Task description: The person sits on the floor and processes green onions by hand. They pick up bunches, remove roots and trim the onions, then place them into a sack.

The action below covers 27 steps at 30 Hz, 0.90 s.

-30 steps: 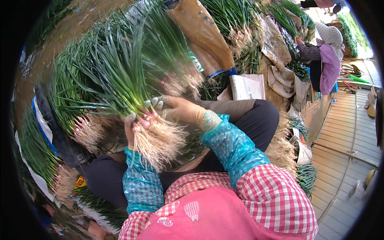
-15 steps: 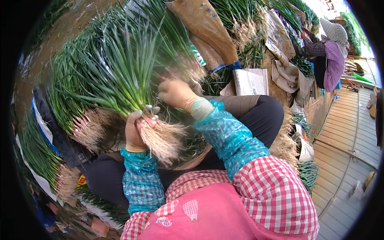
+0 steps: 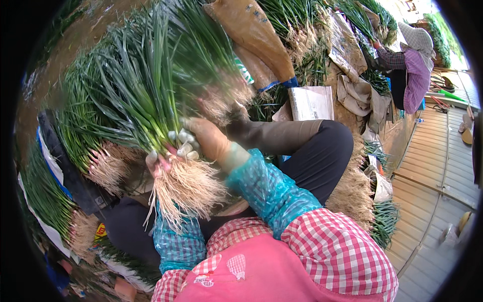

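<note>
A thick bunch of green onions point(image 3: 160, 126) stands in front of me, green leaves pointing away and pale shaggy roots point(image 3: 188, 183) hanging toward my lap. My left hand point(image 3: 185, 145), in a glove with grey fingertips, is wrapped round the bunch just above the roots. Its thumb shows on the left side and its fingertips on the right; the roots cover the palm. My right hand point(image 3: 210, 140), also gloved, presses on the bunch's right side beside those fingertips. Its fingers are curled in against the stalks and partly hidden by them.
More green onions point(image 3: 108, 163) lie at the left, and another heap point(image 3: 221, 98) lies past my right hand. A brown sack point(image 3: 251, 38) and a printed carton point(image 3: 312, 103) are beyond my knee. At the far right a person point(image 3: 415, 70) in a hat bends over other onions.
My right hand has come left and down onto the bunch. The bunch has shifted slightly left, and its roots look fuller and more spread.
</note>
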Tool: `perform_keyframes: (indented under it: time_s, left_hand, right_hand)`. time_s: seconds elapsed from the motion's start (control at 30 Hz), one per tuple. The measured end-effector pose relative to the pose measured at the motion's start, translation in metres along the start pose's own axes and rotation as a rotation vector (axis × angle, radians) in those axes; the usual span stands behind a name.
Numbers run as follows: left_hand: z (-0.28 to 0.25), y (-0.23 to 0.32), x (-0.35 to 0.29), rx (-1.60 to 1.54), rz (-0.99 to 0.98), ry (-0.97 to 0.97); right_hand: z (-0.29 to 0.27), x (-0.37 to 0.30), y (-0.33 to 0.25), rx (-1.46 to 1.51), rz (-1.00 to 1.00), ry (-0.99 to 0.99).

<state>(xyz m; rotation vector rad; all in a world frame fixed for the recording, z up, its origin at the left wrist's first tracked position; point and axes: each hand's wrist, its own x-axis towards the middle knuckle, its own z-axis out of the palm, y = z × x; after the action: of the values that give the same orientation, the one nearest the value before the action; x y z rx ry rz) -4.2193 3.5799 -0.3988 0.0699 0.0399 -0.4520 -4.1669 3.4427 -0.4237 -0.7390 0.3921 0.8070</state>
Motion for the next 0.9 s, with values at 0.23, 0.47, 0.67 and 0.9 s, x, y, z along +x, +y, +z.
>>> perform_keyframes:
  time_s: [0.23,0.47,0.67,0.9]
  left_hand:
    - [0.011,-0.001,-0.004,-0.111,0.007,-0.069]
    - [0.023,-0.006,-0.004,0.02,0.141,-0.017]
    - [0.016,-0.019,0.015,0.155,0.213,0.278]
    - [0.001,-0.026,0.021,0.219,0.12,0.522]
  right_hand:
    - [0.034,0.015,-0.021,0.156,-0.025,-0.09]
    - [-0.046,-0.009,0.01,-1.737,0.343,-0.346]
    - [-0.131,0.008,-0.064,-1.638,-0.168,0.907]
    - [-0.111,-0.004,-0.043,-1.162,0.004,0.424]
